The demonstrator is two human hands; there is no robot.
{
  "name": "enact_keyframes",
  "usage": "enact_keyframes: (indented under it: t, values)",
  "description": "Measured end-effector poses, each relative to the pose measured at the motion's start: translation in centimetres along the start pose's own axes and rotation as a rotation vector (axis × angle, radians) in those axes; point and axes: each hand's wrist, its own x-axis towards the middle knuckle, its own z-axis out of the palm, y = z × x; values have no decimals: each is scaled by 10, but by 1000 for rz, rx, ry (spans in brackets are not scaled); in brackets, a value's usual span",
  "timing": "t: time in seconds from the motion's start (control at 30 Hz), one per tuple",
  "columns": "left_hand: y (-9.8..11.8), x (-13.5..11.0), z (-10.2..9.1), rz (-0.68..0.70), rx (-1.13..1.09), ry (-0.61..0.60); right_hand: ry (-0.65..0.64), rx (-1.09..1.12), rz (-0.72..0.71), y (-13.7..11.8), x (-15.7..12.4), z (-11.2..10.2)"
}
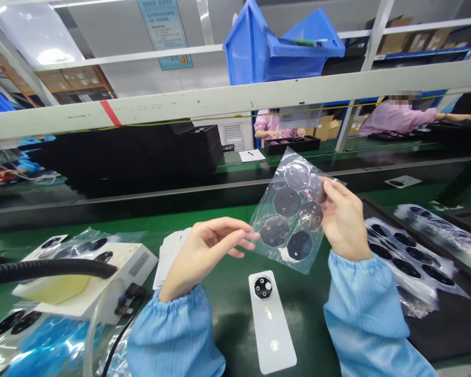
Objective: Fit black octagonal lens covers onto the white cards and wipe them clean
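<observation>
Above the green table [235,296] hung a clear bag [264,207], pinched at two o'clock by the right hand [343,220]; at eight o'clock the left hand [204,251] had fingers loosely parted. A phone cover [272,330] lay at six o'clock; the bag held dark discs [275,231].

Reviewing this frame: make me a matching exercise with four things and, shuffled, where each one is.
Things:
1. clear film with dark discs
2. white panel with a round black camera area
3. large blue bin
4. black ribbed hose

Places:
A. above the white rail
B. coming in from the picture's left edge
C. in the right hand
D. on the green worktop

Pairs: 1-C, 2-D, 3-A, 4-B
</observation>
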Motion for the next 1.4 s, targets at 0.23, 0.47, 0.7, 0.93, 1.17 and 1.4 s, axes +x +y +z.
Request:
enact_keyframes:
  t: [0.23, 0.47, 0.7, 0.93, 1.17, 1.4]
  values:
    - [1, 1, 2, -5, 24, 10, 13, 9, 20, 2, 3, -3]
    - [-3, 7, 0, -63, -17, -35, 6, -26, 43, 7, 8, -5]
    - [-30, 33, -9, -103, -250, 20, -148, -400, -12, 83, 3, 13]
    - [-58, 53, -4, -126, -248, 202, -562, -489, -244, 67, -52, 55]
    - [-48, 45, -1, -123, -196, 173, -713, -684, -530, 66, -55, 47]
    - [-48, 44, -4, -127, -221, 109, -733, -775, -672, 69, -47, 37]
